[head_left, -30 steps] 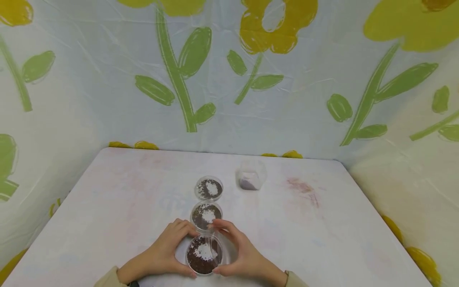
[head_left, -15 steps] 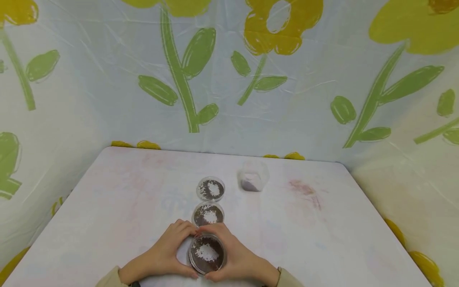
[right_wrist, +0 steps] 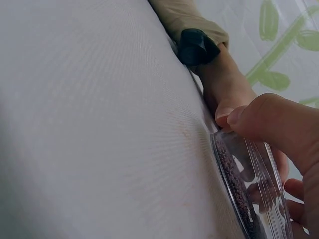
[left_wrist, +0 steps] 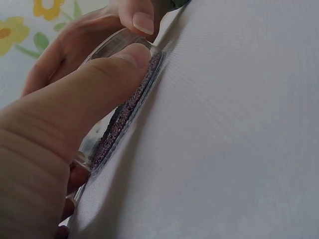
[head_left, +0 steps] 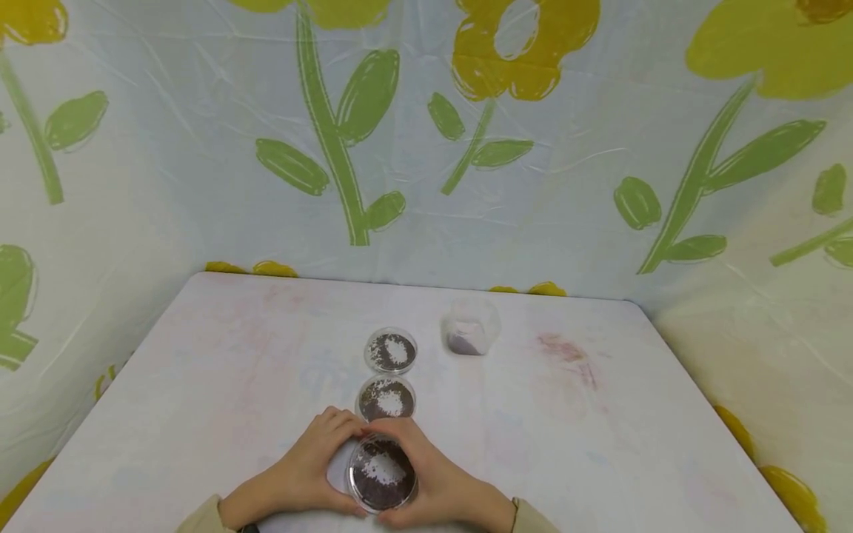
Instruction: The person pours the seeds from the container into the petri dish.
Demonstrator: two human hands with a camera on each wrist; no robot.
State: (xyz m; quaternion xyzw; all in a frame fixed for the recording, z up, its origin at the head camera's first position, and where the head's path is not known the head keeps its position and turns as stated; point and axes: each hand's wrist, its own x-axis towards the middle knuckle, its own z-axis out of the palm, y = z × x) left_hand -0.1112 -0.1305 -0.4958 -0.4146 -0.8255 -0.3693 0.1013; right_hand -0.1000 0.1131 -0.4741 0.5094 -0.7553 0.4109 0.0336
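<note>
A round clear petri dish stands near the table's front, filled with dark brown grains and a white patch on top. My left hand curves round its left side, thumb at the front and fingers behind. From the right, my right hand holds the clear lid by its rim over the dish. In the right wrist view the lid sits at a slight angle to the dish, a gap showing above the grains. The thumbs nearly meet at the front edge.
A middle petri dish and a far petri dish, filled alike, line up behind the hands. A clear container with greyish contents stands at the back. Flower-printed sheeting walls the white table.
My right hand has brought the lid left and over the near dish, its fingers moving in from the middle dish to the rim. The left hand keeps its place.
</note>
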